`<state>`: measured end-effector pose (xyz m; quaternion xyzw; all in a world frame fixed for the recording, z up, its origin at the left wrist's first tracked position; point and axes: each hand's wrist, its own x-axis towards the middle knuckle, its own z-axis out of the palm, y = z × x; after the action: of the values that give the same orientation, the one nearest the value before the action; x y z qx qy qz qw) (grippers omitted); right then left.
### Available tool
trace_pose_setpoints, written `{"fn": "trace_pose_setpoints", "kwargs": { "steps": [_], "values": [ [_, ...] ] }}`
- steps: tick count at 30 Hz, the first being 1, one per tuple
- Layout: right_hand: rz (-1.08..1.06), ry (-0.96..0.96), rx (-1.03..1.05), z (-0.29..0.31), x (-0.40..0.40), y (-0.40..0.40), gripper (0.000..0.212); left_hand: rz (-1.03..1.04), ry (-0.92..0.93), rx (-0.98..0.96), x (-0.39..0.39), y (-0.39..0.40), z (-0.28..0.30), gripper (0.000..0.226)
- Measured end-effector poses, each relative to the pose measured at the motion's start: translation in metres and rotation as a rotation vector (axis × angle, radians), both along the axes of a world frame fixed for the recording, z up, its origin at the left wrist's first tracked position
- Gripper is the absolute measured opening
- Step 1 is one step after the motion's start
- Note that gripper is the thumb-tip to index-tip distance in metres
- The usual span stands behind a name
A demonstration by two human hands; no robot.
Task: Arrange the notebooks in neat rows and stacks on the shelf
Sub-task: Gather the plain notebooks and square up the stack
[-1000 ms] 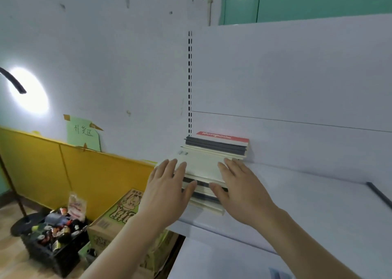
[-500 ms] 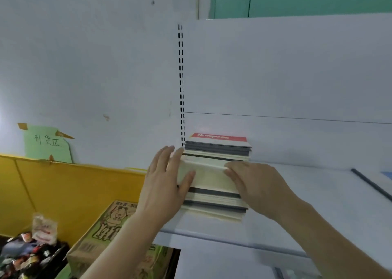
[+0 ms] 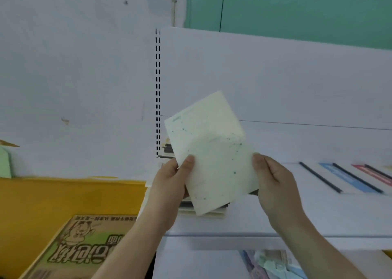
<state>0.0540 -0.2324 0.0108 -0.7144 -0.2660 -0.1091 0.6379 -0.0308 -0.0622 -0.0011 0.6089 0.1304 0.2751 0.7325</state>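
You hold a notebook (image 3: 210,151) tilted above the shelf (image 3: 297,215), left hand (image 3: 169,185) at its left edge, right hand (image 3: 273,183) at its right. Behind and beneath it sits a stack of notebooks (image 3: 203,210) at the shelf's left end. Flat notebooks (image 3: 343,179) lie in a row to the right. A carton (image 3: 80,249) stands below, left of the shelf.

A second ago both hands lay flat on the front stack of notebooks (image 3: 203,210); now the left hand (image 3: 169,185) and right hand (image 3: 273,181) have lifted the pale top notebook (image 3: 212,151) off it, tilted, cover facing the camera, apparently pinched at its lower edges.
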Motion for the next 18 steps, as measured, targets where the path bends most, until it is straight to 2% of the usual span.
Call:
{"fn": "trace_pose_setpoints", "kwargs": {
  "steps": [3, 5, 7, 8, 10, 12, 14, 16, 18],
  "values": [
    [0.058, 0.06, -0.017, -0.002, -0.004, -0.001, 0.026, 0.018, -0.081, 0.03, -0.001, -0.004, 0.001, 0.022],
    [0.118, 0.032, -0.096, -0.005, -0.003, -0.002, 0.016, 0.075, -0.08, 0.092, 0.0, -0.005, 0.001, 0.019],
    [0.17, -0.003, -0.154, -0.006, 0.001, -0.003, 0.016, 0.131, -0.046, 0.164, 0.002, -0.001, 0.002, 0.016],
    [0.166, -0.044, -0.179, -0.004, 0.003, -0.005, 0.019, 0.163, -0.022, 0.205, 0.003, 0.004, 0.003, 0.018],
    [0.139, -0.135, -0.233, 0.004, 0.009, -0.011, 0.021, 0.278, 0.05, 0.326, 0.002, 0.013, 0.008, 0.044],
    [0.153, -0.188, -0.321, 0.017, 0.015, -0.018, 0.023, 0.471, 0.133, 0.564, -0.001, 0.025, 0.012, 0.079],
    [0.195, -0.227, -0.444, 0.028, 0.023, -0.024, 0.025, 0.647, 0.144, 0.912, -0.005, 0.03, 0.017, 0.094],
    [0.254, -0.264, -0.549, 0.037, 0.028, -0.026, 0.027, 0.69, 0.083, 1.286, -0.004, 0.027, 0.023, 0.085],
    [0.346, -0.255, -0.59, 0.044, 0.032, -0.024, 0.027, 0.562, 0.086, 1.609, 0.0, 0.024, 0.028, 0.069]
  ]
}}
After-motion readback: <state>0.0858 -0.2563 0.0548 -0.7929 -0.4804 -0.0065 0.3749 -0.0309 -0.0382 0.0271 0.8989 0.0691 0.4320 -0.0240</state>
